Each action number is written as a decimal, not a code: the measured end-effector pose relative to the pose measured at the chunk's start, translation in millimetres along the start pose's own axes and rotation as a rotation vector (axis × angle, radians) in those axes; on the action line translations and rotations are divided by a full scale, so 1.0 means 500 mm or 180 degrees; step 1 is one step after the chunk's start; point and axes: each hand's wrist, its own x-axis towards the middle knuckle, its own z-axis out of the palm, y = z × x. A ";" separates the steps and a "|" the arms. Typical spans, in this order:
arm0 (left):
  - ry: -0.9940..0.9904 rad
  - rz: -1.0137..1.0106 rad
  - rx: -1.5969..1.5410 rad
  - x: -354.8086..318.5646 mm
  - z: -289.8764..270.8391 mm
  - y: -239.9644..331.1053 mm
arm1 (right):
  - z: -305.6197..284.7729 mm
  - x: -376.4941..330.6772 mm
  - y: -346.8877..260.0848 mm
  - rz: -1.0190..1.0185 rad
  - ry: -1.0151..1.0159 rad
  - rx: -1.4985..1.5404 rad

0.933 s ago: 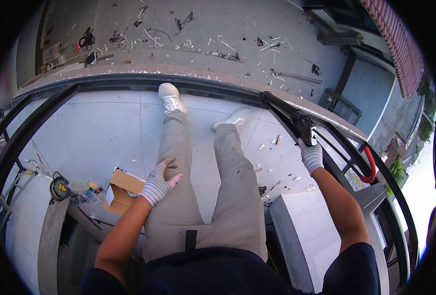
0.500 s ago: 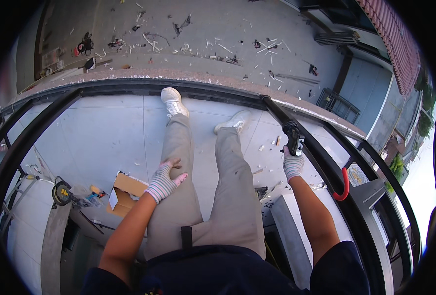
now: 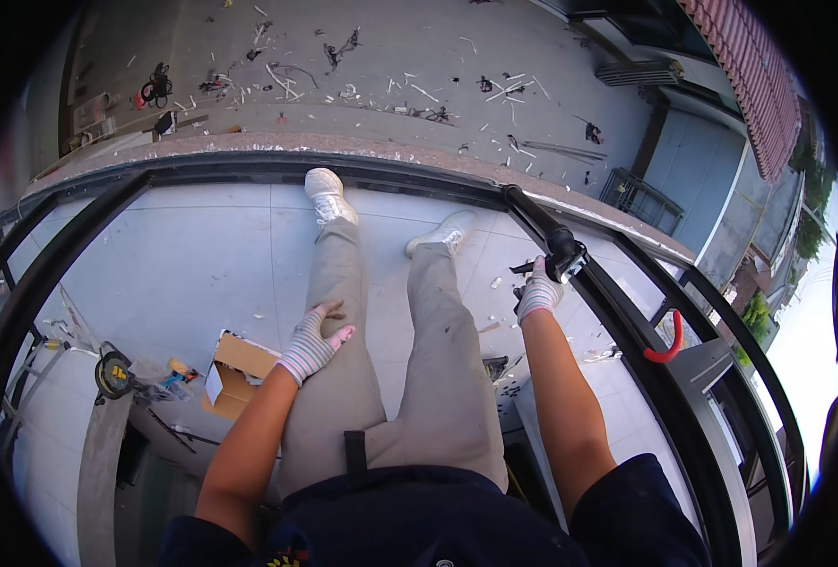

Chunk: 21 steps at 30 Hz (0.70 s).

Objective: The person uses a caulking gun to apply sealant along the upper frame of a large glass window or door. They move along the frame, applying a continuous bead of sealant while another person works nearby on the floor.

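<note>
In striped gloves, my right hand (image 3: 539, 291) is closed round the handle of a black caulking gun (image 3: 564, 253). A dark trigger-like lever juts out beside my fingers. The gun's tube points away toward the far corner of the black metal frame (image 3: 617, 326). Behind the gun, over the frame's right bar, shows a red hook (image 3: 672, 342), which looks like the end of its rod; the rod itself is hard to make out. My left hand (image 3: 311, 350) rests on my left leg, thumb and fingers apart, holding nothing.
An open cardboard box (image 3: 239, 373) lies left of my legs, near a black-and-yellow tool (image 3: 114, 374). Beyond the ledge (image 3: 390, 146) at my feet is a drop to lower ground (image 3: 249, 57) strewn with scraps. Black bars (image 3: 69, 250) also rise at the left.
My right hand has drawn slightly left and away from me, tilting the caulking gun, while the red hook has swung a little right and farther off. My left hand stays on my leg.
</note>
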 end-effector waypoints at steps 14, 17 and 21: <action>-0.0021 0.0060 -0.0996 0.007 -0.002 -0.056 | 0.206 -0.067 -0.004 0.0017 0.0391 -0.0259; -0.0082 0.0009 -0.1637 0.002 -0.012 -0.066 | 0.204 -0.058 -0.003 -0.0075 0.0436 -0.0280; -0.0107 0.0018 -0.1975 -0.020 -0.058 -0.067 | 0.127 -0.088 -0.062 0.0198 0.0294 -0.0509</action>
